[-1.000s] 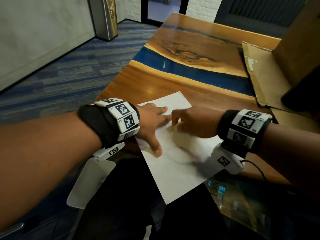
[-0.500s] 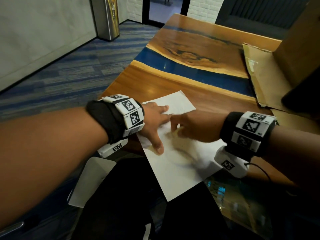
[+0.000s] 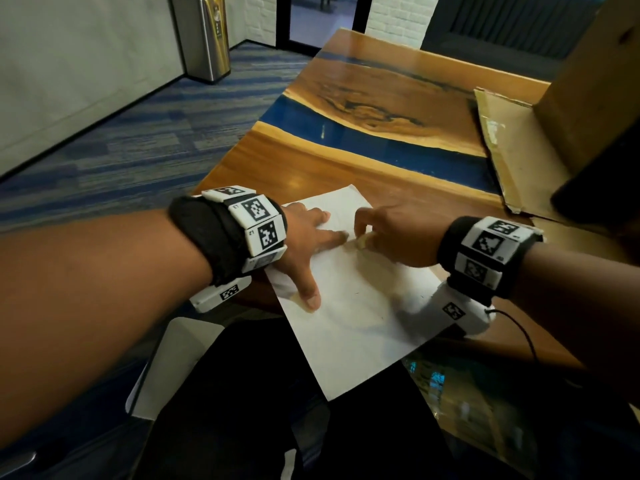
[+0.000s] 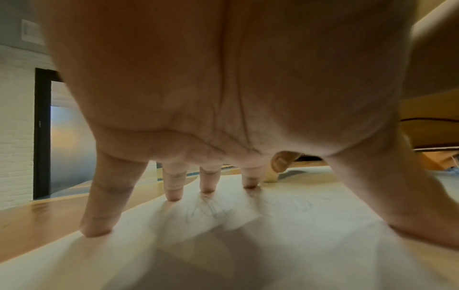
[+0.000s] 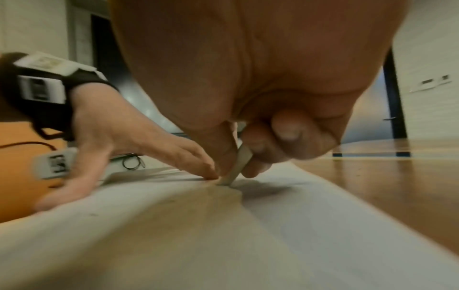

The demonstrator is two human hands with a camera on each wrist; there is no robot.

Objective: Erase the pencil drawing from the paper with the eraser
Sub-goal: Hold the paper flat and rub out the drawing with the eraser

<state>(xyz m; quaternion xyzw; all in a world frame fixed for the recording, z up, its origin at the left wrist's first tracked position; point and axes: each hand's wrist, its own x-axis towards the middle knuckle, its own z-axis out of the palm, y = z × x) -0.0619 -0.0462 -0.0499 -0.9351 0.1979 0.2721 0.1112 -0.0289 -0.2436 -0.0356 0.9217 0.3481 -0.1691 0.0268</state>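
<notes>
A white sheet of paper (image 3: 353, 327) lies at the near edge of the wooden table (image 3: 398, 109). Faint pencil scribbles (image 4: 206, 212) show on it under my left palm. My left hand (image 3: 311, 247) lies spread on the sheet, its straight fingers (image 4: 174, 188) and thumb pressing it down. My right hand (image 3: 391, 233) pinches a pale eraser (image 5: 238, 166) between thumb and fingers, its lower end touching the paper right beside my left index fingertip. In the head view the eraser (image 3: 363, 241) peeks out under my right fingers.
Flattened cardboard (image 3: 505, 150) and a cardboard box (image 3: 588, 84) lie at the table's right side. A blue resin strip (image 3: 363, 140) crosses the tabletop. A metal bin (image 3: 207, 39) stands on the carpet at far left. The paper's near corner overhangs the table edge.
My right hand with the eraser has slid a little farther up the sheet, close to my left index finger. The left hand stays spread on the paper.
</notes>
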